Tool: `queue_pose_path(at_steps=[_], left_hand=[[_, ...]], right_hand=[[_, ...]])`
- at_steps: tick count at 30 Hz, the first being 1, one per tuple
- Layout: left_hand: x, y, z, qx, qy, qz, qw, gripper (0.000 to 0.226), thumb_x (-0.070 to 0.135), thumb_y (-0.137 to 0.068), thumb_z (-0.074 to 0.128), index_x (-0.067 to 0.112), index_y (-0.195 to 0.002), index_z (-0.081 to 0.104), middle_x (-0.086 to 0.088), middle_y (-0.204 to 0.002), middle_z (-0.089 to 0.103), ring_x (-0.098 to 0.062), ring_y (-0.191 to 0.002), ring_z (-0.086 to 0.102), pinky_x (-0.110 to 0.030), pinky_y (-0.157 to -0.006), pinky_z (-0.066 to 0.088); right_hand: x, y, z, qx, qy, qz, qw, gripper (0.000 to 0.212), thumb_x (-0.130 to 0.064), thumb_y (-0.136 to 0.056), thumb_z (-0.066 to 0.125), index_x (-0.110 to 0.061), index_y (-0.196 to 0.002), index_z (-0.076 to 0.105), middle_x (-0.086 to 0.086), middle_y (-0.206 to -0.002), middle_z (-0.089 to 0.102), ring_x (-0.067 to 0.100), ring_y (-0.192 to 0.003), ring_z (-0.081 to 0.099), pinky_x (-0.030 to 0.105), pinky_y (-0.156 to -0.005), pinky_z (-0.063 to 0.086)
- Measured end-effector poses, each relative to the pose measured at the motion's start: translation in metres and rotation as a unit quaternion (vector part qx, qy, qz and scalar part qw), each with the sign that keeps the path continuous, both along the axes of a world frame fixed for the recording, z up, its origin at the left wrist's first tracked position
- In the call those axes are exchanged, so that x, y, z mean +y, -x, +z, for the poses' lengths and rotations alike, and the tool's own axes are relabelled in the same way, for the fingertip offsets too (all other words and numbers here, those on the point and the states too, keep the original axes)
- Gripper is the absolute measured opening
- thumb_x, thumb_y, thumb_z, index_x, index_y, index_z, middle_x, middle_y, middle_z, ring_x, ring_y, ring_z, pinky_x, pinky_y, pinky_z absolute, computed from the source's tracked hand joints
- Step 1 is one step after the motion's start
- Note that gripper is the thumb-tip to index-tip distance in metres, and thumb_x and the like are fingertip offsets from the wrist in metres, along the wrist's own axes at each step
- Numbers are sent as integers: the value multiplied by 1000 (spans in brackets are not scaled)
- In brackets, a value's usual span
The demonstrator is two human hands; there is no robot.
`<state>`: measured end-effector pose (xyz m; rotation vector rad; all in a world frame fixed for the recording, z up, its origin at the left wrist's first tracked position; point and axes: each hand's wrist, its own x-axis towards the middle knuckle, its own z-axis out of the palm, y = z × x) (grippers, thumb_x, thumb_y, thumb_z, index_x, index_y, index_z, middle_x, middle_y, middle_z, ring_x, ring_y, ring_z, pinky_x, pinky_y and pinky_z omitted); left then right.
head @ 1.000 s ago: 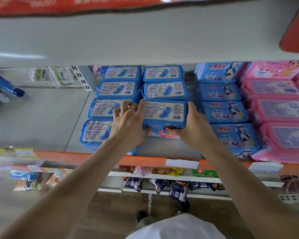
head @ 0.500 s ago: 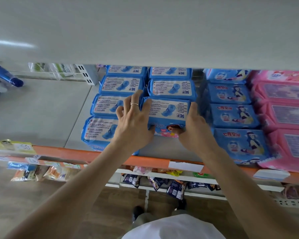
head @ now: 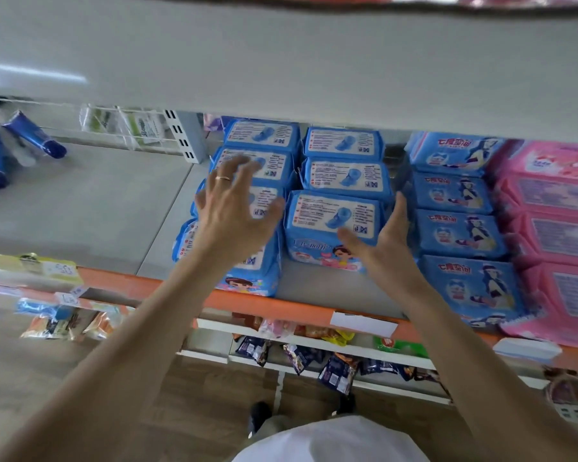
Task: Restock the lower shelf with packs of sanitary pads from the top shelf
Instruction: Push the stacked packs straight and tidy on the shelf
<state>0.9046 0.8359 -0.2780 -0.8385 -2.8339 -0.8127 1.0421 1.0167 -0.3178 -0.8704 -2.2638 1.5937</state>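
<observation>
Two rows of blue sanitary pad packs stand on the lower shelf [head: 314,288]. The front pack [head: 334,228] of the right row stands upright on the shelf. My left hand [head: 234,215] hovers with spread fingers over the left row of blue packs [head: 257,171] and holds nothing. My right hand [head: 384,241] is open at the front pack's right side, fingers straight, thumb in front of the pack. The grey underside of the top shelf [head: 281,61] fills the upper view.
More blue packs [head: 454,228] and pink packs [head: 561,228] fill the shelf to the right. Bare grey shelf [head: 80,211] lies to the left, with blue tubes [head: 34,138] behind. Snack bags [head: 314,355] hang below. An orange edge strip [head: 281,305] fronts the shelf.
Both hands have let go of the front blue pack, which now stands on the shelf. My left hand lifted and spread; my right hand opened beside the pack.
</observation>
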Motion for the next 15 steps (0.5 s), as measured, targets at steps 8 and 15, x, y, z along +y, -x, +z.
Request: queue_pose_path(at_steps=[8,15], left_hand=[[-44,56,-14,-245,-40,144,958,73,60,-90,56,25,-149,33,-9,-146,45,-31,-125,54,-51,-105,45],[-40,56,-20,-215,-40,93,971,52,51,-100,44,28,-146,36,3,-112,56,-22,-92,63,-36,-83,50]], right_hand=[[12,24,1,58,174,-118,976,75,-42,-98,56,-32,-159,13,0,-144,54,21,-112,67,47,-89,59],[4,32,-6,72,177,-183,964,55,-36,-94,56,-27,-147,43,4,-127,67,21,-102,71,40,-78,61]])
